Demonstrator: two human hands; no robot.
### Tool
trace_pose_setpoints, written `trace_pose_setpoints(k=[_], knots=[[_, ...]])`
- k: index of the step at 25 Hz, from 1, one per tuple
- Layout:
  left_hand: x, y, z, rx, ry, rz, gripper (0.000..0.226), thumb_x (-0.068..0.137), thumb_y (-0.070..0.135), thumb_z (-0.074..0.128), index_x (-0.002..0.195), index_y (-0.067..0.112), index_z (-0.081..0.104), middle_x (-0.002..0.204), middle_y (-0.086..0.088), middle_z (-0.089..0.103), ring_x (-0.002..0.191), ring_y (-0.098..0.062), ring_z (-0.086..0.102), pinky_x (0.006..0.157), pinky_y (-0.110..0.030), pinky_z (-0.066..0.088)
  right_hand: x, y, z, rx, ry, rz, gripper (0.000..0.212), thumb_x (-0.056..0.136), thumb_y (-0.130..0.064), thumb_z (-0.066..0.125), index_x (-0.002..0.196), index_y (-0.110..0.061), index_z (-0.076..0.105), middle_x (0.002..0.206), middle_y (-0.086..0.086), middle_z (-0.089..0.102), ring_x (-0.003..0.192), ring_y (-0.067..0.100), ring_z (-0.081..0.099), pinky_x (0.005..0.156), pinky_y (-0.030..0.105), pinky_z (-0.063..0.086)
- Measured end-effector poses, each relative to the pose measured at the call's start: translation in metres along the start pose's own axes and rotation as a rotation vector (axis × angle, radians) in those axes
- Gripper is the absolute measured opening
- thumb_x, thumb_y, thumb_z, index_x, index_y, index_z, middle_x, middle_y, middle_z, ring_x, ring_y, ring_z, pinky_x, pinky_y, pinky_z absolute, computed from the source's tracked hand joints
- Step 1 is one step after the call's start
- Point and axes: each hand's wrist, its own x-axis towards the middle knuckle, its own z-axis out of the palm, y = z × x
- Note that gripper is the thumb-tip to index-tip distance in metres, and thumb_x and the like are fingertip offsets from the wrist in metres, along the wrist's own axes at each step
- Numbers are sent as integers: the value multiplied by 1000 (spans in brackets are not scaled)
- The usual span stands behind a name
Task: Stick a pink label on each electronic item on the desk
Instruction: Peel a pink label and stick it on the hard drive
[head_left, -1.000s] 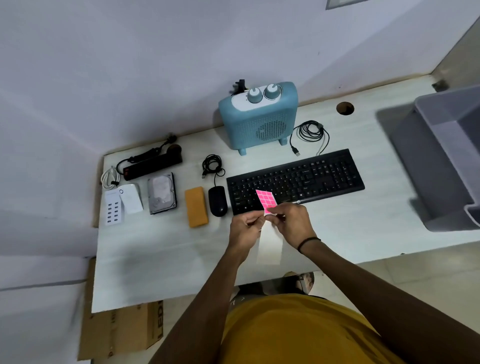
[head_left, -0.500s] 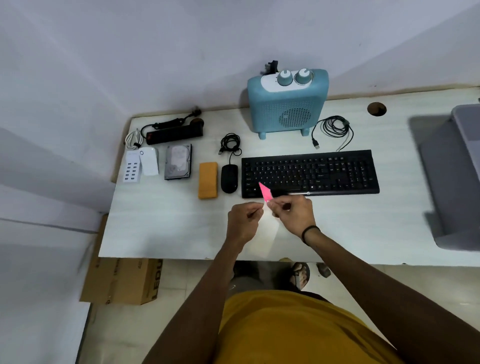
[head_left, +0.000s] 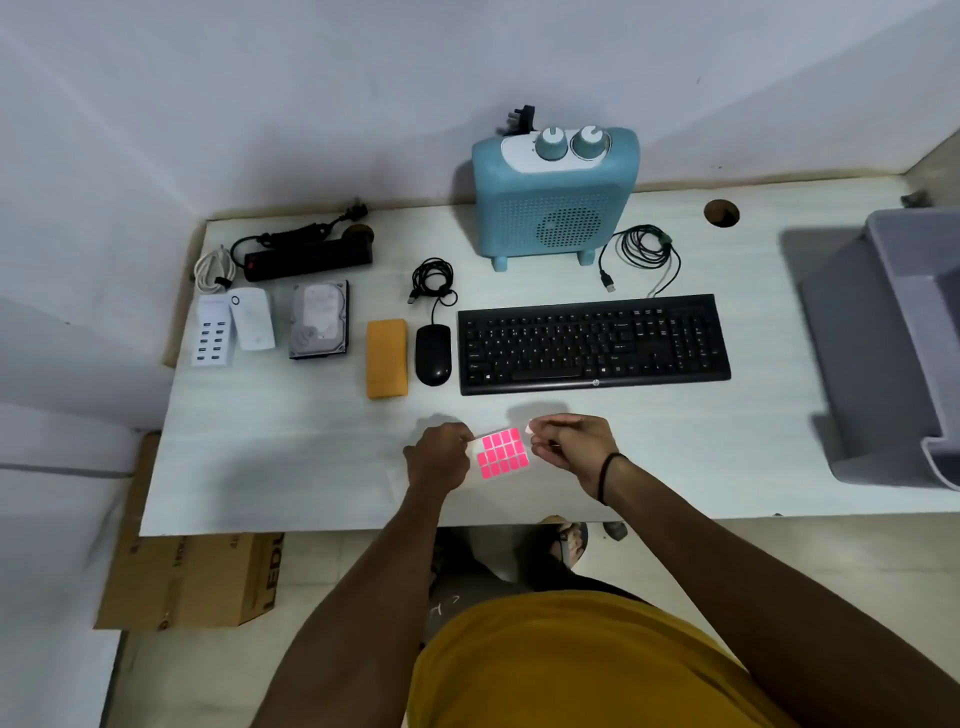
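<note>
My left hand (head_left: 441, 457) pinches the corner of a sheet of pink labels (head_left: 503, 453) above the desk's front. My right hand (head_left: 569, 447) is just right of the sheet and pinches one small peeled label (head_left: 529, 427) at its fingertips. Behind them lie a black keyboard (head_left: 592, 343), a black mouse (head_left: 432, 354), an orange block (head_left: 386, 357), a hard drive (head_left: 318, 319), a white adapter (head_left: 253, 318), a white USB hub (head_left: 212, 332) and a black power strip (head_left: 309, 255). A blue heater (head_left: 553, 195) stands at the back. I see no pink label on any of them.
The white desk (head_left: 291, 467) sits in a wall corner. A grey bin (head_left: 904, 343) takes up its right end. Coiled cables (head_left: 644, 249) lie beside the heater, and a cable hole (head_left: 721, 213) is at the back right. A cardboard box (head_left: 192, 577) stands on the floor, lower left.
The label sheet has turned to face up between my hands. My right hand has pulled away to the right with one small label pinched. The view has shifted over the desk.
</note>
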Motion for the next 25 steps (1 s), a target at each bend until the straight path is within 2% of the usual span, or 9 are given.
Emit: trace_pose_setpoints(k=[3,5,7,10,12,16,19,23,25], knots=[[10,-9,-3,20,-3,-4,23,99,18,57,117,24,70,118,-1,67,113,-24,60,93,-44,46,3,-4,14,35,-40,26,18,84,-4,75,101,2,74,92,16,75,83,22,73,71,24,61],[13,-16,-8,-80,58,-40,23,98,25,59,118,26,70,121,3,66,116,-21,59,96,-44,48,5,-8,31,42,-60,34,20,83,-3,75,102,3,73,95,17,74,85,22,72,70,23,60],[12,-19,-24,-468,118,-116,21,96,28,66,113,23,75,117,5,72,109,-18,66,95,-39,52,8,-14,56,47,-77,40,21,82,-2,76,102,4,72,99,17,74,87,22,71,70,22,60],[10,-23,-64,-1172,-1,-279,23,94,33,71,109,16,77,102,-1,79,98,-20,74,88,-39,58,16,-27,102,88,-120,55,19,85,-2,73,103,3,72,98,16,74,88,22,70,70,21,60],[12,-32,-86,-1368,-61,-277,23,95,30,72,108,12,77,102,-6,79,99,-22,76,89,-39,59,20,-36,132,122,-172,70,15,88,-3,70,102,1,72,94,13,75,88,19,70,69,20,59],[29,-70,-117,-1469,22,-253,19,93,17,74,108,7,77,104,-12,79,103,-28,75,93,-40,60,34,-47,194,122,-253,94,16,90,-7,68,105,-2,73,98,11,75,89,15,70,70,19,58],[41,-101,-132,-1506,79,-265,19,91,14,75,108,5,78,103,-13,79,101,-28,75,92,-39,60,43,-50,235,86,-278,109,22,90,-8,69,110,0,71,103,14,73,89,17,70,74,21,58],[54,-138,-148,-1498,134,-340,18,88,18,79,104,9,79,96,-13,79,94,-27,76,82,-34,62,50,-57,275,39,-346,143,18,88,-5,70,106,-2,72,97,11,74,85,16,70,76,20,59],[61,-158,-160,-1560,169,-367,19,85,17,82,101,6,79,93,-16,78,85,-26,75,79,-34,63,55,-60,292,-9,-382,174,22,86,-1,71,109,-1,71,97,10,74,87,16,71,76,20,59]])
